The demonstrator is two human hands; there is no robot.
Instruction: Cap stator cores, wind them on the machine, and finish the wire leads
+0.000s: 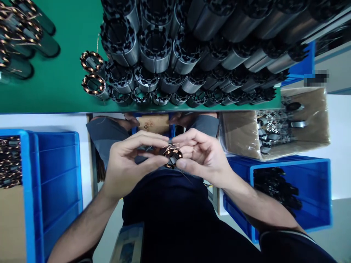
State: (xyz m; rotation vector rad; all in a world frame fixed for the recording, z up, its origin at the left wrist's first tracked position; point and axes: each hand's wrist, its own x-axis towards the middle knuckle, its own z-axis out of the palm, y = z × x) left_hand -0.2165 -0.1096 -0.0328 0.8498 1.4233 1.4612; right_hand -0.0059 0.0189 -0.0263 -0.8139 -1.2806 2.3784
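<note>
Dark shirt [167,219], bottom centre. Left hand [126,162] and right hand [207,159] mid-frame, fingers drawn in, thumbs and fingertips pinching copper-wound core [173,155] between them. Outward: black-slotted cores [155,49] rowed on green bench [74,36], top; blue crate [59,175] left.

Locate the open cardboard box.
In the head view, the cardboard box is on the right, between the edge of the green table and the blue bin of black parts.

No readable text, labels, brands, numbers or signs.
</note>
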